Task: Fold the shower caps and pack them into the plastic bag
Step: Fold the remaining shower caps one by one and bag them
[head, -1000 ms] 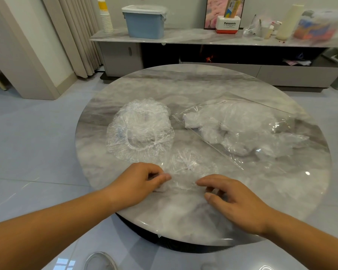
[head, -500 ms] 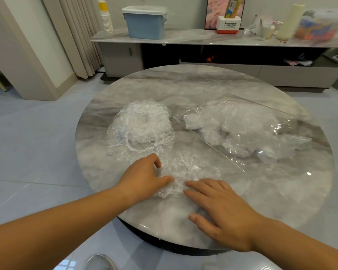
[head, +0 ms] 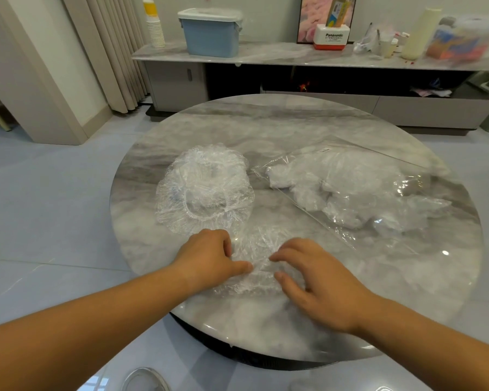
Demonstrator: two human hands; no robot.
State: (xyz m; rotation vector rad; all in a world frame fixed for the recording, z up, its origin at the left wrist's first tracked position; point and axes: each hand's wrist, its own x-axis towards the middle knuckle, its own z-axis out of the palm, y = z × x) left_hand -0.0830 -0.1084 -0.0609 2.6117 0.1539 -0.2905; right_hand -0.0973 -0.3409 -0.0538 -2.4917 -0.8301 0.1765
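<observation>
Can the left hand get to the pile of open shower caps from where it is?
Probably yes: the pile of open shower caps lies just beyond the left hand with nothing between them, though that hand is occupied with the cap being folded.
</observation>
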